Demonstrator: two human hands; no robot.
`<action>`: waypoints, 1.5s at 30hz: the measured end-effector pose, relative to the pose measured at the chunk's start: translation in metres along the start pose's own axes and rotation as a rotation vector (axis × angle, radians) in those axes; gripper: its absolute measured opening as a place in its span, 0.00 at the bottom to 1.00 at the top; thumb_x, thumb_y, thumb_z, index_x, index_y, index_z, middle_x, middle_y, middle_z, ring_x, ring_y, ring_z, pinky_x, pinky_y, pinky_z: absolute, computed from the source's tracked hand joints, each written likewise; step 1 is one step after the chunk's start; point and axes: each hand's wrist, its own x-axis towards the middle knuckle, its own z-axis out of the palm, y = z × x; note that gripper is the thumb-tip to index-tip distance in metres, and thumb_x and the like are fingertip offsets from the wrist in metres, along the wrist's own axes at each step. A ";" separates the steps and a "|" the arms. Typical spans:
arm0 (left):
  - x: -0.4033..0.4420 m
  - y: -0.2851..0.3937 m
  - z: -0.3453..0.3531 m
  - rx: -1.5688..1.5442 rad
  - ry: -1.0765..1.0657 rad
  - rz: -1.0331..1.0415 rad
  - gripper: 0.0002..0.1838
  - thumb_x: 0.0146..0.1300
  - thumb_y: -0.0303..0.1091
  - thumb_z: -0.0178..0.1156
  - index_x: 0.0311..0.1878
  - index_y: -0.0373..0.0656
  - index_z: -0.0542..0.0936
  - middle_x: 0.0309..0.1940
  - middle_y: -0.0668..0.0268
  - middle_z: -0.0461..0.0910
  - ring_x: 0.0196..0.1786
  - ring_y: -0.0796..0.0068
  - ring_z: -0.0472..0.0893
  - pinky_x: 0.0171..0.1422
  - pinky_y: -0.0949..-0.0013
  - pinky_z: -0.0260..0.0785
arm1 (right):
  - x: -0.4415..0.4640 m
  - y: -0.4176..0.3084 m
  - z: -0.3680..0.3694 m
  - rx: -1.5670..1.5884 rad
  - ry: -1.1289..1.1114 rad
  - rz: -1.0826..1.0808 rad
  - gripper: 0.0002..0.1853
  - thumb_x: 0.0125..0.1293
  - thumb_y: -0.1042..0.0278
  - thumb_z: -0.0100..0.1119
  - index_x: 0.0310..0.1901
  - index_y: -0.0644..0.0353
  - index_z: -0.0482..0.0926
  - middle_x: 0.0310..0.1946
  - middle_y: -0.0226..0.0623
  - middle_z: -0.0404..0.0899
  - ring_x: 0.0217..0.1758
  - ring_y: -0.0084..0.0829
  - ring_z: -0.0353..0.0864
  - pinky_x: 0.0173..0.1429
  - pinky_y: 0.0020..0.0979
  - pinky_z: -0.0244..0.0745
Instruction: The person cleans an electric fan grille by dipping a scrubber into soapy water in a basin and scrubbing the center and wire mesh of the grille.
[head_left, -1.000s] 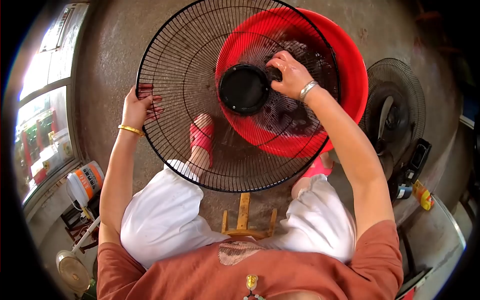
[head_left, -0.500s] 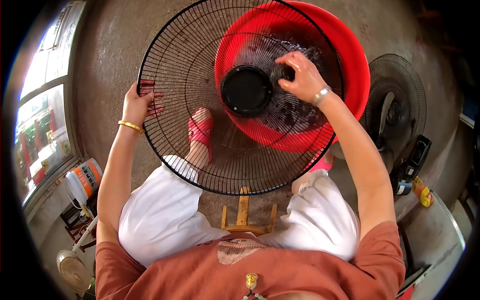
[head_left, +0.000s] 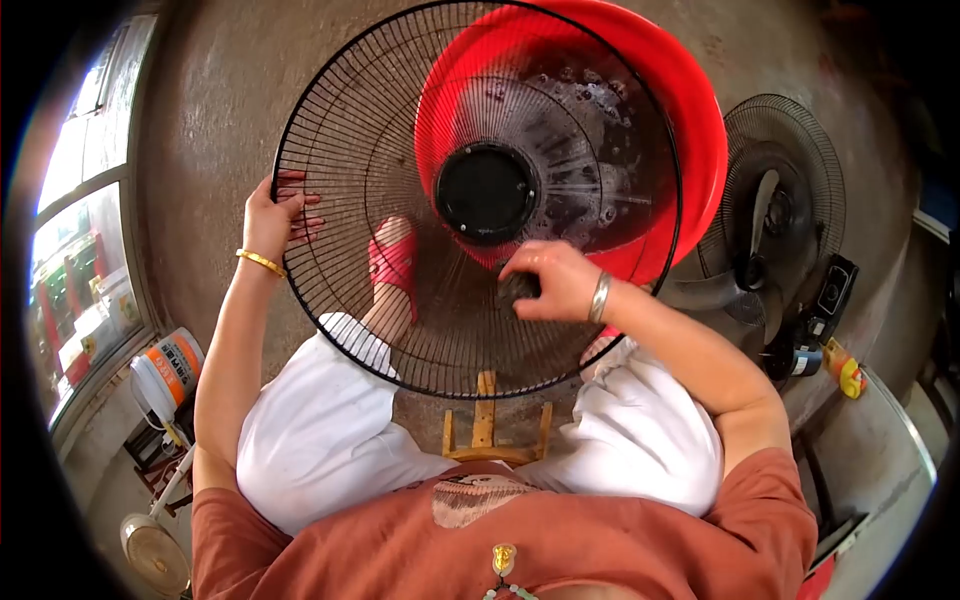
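- The fan cover [head_left: 486,194], taken as the clock face, stands ahead of the white trousers [head_left: 312,425] and overlaps the basin [head_left: 702,150] at 2 o'clock; I cannot tell if it rests on the basin's edge.
- The left hand [head_left: 275,213] is curled round the rim at 9 o'clock, fingers behind the wires, thumb in front. Wet or soapy wires could make this grip slip, dropping the cover's 3 o'clock side.
- The right hand [head_left: 562,280] is half closed round a dark scrubber [head_left: 519,290] between 5 and 6 o'clock. A hard push there, well apart from the left hand, could tip the cover or bend thin wires.
- Fingertips could catch between wires if the scrubber bunches or slides.
- Foamy water [head_left: 600,105] fills part of the basin; a knock from the cover could splash it, leaving the floor [head_left: 220,120] slick under the slipper [head_left: 393,262] near 8 o'clock.
- The other fan [head_left: 778,212], at 3 o'clock near the basin, could get wet from a spill.
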 end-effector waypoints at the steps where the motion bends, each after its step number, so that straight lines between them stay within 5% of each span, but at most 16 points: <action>1: 0.000 0.002 0.000 -0.005 0.024 0.023 0.14 0.69 0.25 0.51 0.56 0.45 0.72 0.40 0.61 0.83 0.29 0.69 0.84 0.29 0.68 0.77 | 0.002 -0.004 -0.002 -0.012 0.046 -0.002 0.17 0.44 0.67 0.65 0.38 0.61 0.80 0.36 0.43 0.79 0.43 0.44 0.80 0.51 0.38 0.77; 10: -0.002 0.006 0.001 -0.026 0.117 0.096 0.13 0.68 0.22 0.49 0.55 0.42 0.71 0.41 0.59 0.83 0.30 0.66 0.85 0.29 0.68 0.79 | 0.042 0.022 -0.080 -0.185 0.530 -0.038 0.22 0.46 0.67 0.64 0.47 0.59 0.77 0.41 0.44 0.78 0.46 0.45 0.79 0.51 0.39 0.75; 15: -0.003 0.008 -0.002 -0.010 0.096 0.115 0.13 0.70 0.27 0.50 0.57 0.43 0.72 0.42 0.61 0.83 0.31 0.69 0.85 0.30 0.70 0.77 | 0.055 0.050 -0.055 -0.340 0.453 0.067 0.16 0.46 0.69 0.64 0.40 0.59 0.79 0.40 0.40 0.79 0.46 0.43 0.79 0.51 0.40 0.76; 20: -0.014 0.017 0.003 -0.028 0.136 0.117 0.13 0.68 0.22 0.49 0.55 0.42 0.72 0.39 0.60 0.83 0.29 0.68 0.84 0.28 0.68 0.78 | 0.032 0.040 -0.073 -0.317 0.033 0.069 0.16 0.43 0.66 0.64 0.38 0.59 0.81 0.38 0.43 0.81 0.45 0.46 0.79 0.52 0.41 0.75; 25: -0.034 0.042 0.003 -0.063 0.186 0.249 0.13 0.68 0.25 0.51 0.55 0.41 0.73 0.39 0.60 0.82 0.29 0.71 0.83 0.27 0.72 0.76 | 0.003 0.036 -0.123 -0.083 0.418 0.134 0.22 0.44 0.69 0.64 0.45 0.60 0.80 0.44 0.41 0.80 0.49 0.38 0.79 0.58 0.33 0.73; 29: -0.041 0.069 -0.021 -0.094 0.297 0.609 0.14 0.69 0.24 0.51 0.57 0.38 0.73 0.41 0.60 0.82 0.33 0.74 0.84 0.30 0.74 0.76 | -0.015 0.012 -0.174 0.327 0.473 0.240 0.22 0.51 0.75 0.61 0.52 0.63 0.76 0.43 0.30 0.77 0.47 0.20 0.74 0.55 0.24 0.70; 34: -0.083 0.107 -0.036 0.018 0.452 0.931 0.14 0.72 0.25 0.50 0.58 0.35 0.73 0.44 0.59 0.82 0.38 0.75 0.83 0.38 0.75 0.76 | -0.054 0.015 -0.210 0.208 0.738 0.304 0.20 0.51 0.77 0.61 0.48 0.65 0.79 0.38 0.30 0.79 0.40 0.21 0.77 0.48 0.24 0.74; 39: -0.121 0.126 -0.019 0.007 0.519 1.255 0.12 0.71 0.20 0.48 0.54 0.25 0.73 0.45 0.53 0.82 0.41 0.68 0.84 0.44 0.69 0.78 | -0.088 0.045 -0.218 0.626 1.022 0.332 0.16 0.58 0.79 0.59 0.50 0.61 0.79 0.38 0.32 0.81 0.39 0.24 0.81 0.41 0.23 0.78; 42: -0.127 0.123 -0.012 0.149 0.475 1.520 0.12 0.71 0.18 0.48 0.54 0.25 0.73 0.45 0.50 0.82 0.42 0.65 0.84 0.47 0.67 0.80 | -0.105 0.075 -0.219 0.958 1.072 0.218 0.15 0.61 0.77 0.59 0.51 0.59 0.78 0.40 0.34 0.82 0.41 0.28 0.83 0.42 0.28 0.80; 43: -0.127 0.117 -0.017 0.315 0.566 1.543 0.14 0.68 0.24 0.53 0.54 0.27 0.74 0.44 0.48 0.82 0.43 0.57 0.84 0.49 0.62 0.78 | -0.109 0.080 -0.222 1.112 1.062 0.157 0.16 0.61 0.75 0.59 0.51 0.60 0.77 0.42 0.36 0.83 0.45 0.32 0.83 0.48 0.40 0.82; 45: -0.137 0.125 -0.015 0.525 0.606 1.662 0.17 0.65 0.30 0.58 0.54 0.29 0.74 0.43 0.46 0.82 0.45 0.49 0.84 0.51 0.59 0.77 | -0.124 0.086 -0.223 1.353 0.998 0.249 0.16 0.63 0.67 0.58 0.53 0.57 0.77 0.43 0.37 0.82 0.47 0.35 0.83 0.52 0.46 0.79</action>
